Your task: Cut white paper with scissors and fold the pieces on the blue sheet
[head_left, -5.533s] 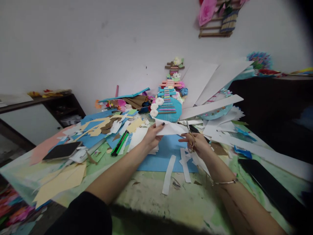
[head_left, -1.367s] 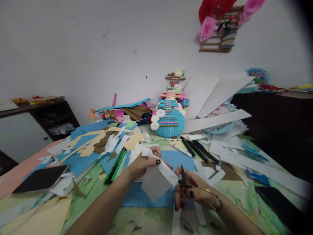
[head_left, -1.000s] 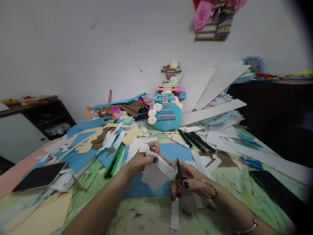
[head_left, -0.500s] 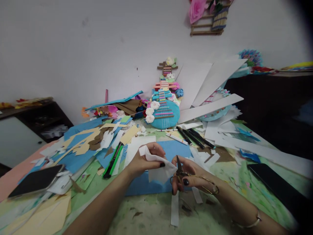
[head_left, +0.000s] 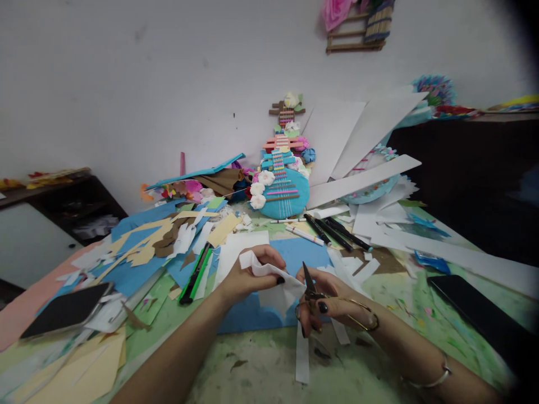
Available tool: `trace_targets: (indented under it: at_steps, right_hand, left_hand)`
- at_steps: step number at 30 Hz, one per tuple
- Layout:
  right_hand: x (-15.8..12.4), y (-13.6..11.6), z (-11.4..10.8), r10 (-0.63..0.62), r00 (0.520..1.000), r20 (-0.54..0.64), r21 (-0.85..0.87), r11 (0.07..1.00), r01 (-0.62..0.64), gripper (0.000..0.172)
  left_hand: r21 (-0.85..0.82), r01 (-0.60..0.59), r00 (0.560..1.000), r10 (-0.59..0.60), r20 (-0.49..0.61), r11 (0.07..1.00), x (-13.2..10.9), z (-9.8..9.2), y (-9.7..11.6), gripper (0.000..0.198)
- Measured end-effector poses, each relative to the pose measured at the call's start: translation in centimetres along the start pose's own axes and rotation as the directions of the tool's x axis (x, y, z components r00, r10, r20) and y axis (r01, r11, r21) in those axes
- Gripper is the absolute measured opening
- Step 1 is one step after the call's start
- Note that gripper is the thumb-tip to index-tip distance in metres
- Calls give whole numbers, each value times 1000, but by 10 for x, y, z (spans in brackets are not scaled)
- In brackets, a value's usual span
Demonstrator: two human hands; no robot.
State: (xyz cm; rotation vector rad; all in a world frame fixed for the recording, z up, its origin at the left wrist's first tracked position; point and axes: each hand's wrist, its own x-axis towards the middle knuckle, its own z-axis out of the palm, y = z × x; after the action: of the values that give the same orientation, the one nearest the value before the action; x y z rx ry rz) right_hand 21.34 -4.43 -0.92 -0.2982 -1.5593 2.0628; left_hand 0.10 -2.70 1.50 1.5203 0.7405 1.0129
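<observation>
My left hand (head_left: 252, 275) pinches a folded piece of white paper (head_left: 282, 292) between thumb and fingers, above a blue sheet (head_left: 236, 317). Its lower edge looks scalloped. My right hand (head_left: 326, 300) grips a pair of small scissors (head_left: 310, 286), fingers through the handles, blades pointing up. The blades are close beside the paper's right corner; whether they touch it I cannot tell. Under my right hand a white paper strip (head_left: 302, 356) lies on the table.
A green cutter knife (head_left: 196, 276) and paper scraps lie left. Black markers (head_left: 337, 233) lie behind my right hand. Phones (head_left: 67, 311) rest on both sides. A blue paper lute (head_left: 286, 193) leans on the wall, with white board strips (head_left: 362, 179) to its right.
The view has tilted down very slightly. My hands stay almost in place, still holding the paper and the scissors; the paper's lower edge has turned a little.
</observation>
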Motion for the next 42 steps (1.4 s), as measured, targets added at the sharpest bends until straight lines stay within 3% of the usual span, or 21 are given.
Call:
trace_targets:
  at_steps: [14, 23, 26, 31, 36, 42]
  right_hand:
    - [-1, 11, -5, -6, 998, -60, -37, 999, 4, 52]
    - [-1, 8, -3, 143, 976, -162, -40, 988, -152, 52]
    - [-1, 7, -2, 121, 977, -176, -56, 990, -133, 55]
    - [-2, 4, -2, 19, 991, -132, -119, 992, -35, 61]
    - [-2, 8, -5, 51, 997, -54, -125, 991, -58, 67]
    - [-1, 6, -2, 84, 996, -15, -110, 990, -85, 68]
  left_hand:
    - [8, 15, 1000, -15, 25, 1000, -1, -1, 3, 18]
    - [-15, -4, 1000, 5, 17, 1000, -1, -5, 2, 23]
    - [-8, -10, 1000, 11, 28, 1000, -1, -10, 1, 27]
    - [-42, -35, 999, 37, 38, 999, -2, -21, 0, 35]
    - [51, -13, 997, 17, -73, 999, -2, -26, 3, 29]
    - [50, 55, 998, -54, -21, 997, -3, -20, 6, 30]
